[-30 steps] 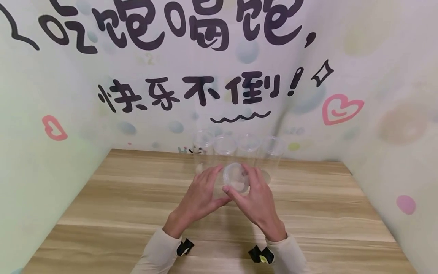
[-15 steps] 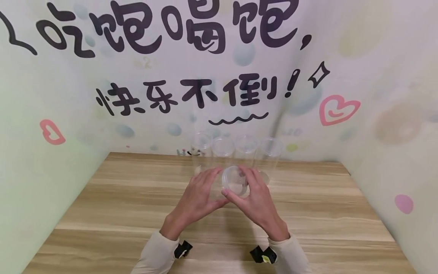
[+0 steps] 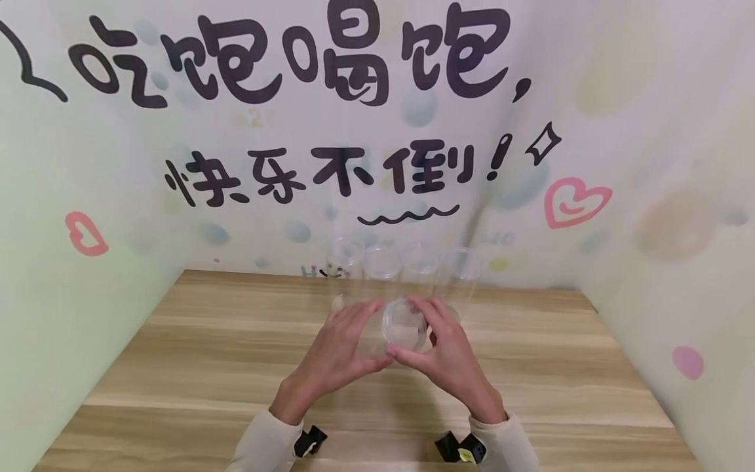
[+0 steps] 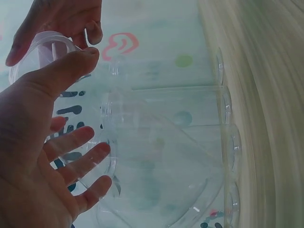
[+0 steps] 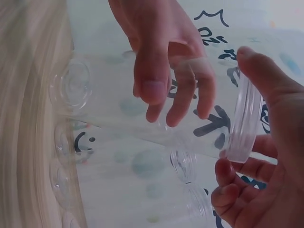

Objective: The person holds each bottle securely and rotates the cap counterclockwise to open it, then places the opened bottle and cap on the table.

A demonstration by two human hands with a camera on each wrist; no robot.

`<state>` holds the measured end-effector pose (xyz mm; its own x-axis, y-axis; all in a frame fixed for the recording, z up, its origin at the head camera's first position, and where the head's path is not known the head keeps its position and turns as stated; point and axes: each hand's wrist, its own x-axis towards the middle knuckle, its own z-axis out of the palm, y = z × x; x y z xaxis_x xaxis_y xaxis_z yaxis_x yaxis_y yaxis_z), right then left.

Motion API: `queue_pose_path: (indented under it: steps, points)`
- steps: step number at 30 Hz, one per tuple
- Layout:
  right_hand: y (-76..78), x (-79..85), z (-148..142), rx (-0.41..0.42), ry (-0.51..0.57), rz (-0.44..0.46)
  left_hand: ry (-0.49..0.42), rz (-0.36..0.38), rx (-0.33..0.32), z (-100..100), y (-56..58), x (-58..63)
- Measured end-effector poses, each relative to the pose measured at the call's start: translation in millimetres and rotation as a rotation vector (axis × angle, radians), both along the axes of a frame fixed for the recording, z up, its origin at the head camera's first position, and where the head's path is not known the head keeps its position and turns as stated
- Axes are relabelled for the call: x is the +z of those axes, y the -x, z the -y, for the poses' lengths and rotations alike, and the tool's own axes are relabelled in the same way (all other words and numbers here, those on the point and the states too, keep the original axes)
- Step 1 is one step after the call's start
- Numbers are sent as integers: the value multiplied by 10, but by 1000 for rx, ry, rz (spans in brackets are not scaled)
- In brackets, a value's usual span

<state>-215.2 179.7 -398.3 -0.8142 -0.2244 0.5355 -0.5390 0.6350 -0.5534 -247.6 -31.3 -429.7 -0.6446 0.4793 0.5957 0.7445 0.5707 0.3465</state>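
Note:
A clear plastic jar (image 3: pixel 370 333) is held tilted in front of me, its lidded end toward the right hand. My left hand (image 3: pixel 335 346) grips the body, with thumb and spread fingers around the see-through wall. My right hand (image 3: pixel 453 354) holds the rim of the clear lid (image 5: pixel 244 121) between thumb and fingers. In the right wrist view the lid is seen edge-on at the end of the jar body. The left wrist view shows the rounded base of the held jar (image 4: pixel 190 206) overlapping the jars behind.
Several similar clear lidded jars (image 3: pixel 382 263) stand in a row at the back of the wood-grain table (image 3: pixel 224 341), close behind the hands. A printed cloth wall (image 3: pixel 265 229) with large black characters rises behind and along both sides.
The right wrist has swung slightly outward while its fingers stay on the lid. Both hands keep hold of the jar and its lid. The head view has tipped up a little.

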Motion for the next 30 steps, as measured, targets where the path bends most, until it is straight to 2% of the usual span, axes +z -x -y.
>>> queue_pose_path:
  steps: [7, 15, 30]
  points:
    - [-18, 30, -62, 72, -35, 53, 39, 91, -38, 22, -7, 15]
    - [-27, 34, -60, 85, -28, 122, 32, 87, -31, 33, -8, 12]
    - [-44, 50, -59, 116, 2, 168, 29, 96, -21, 49, -10, 7]
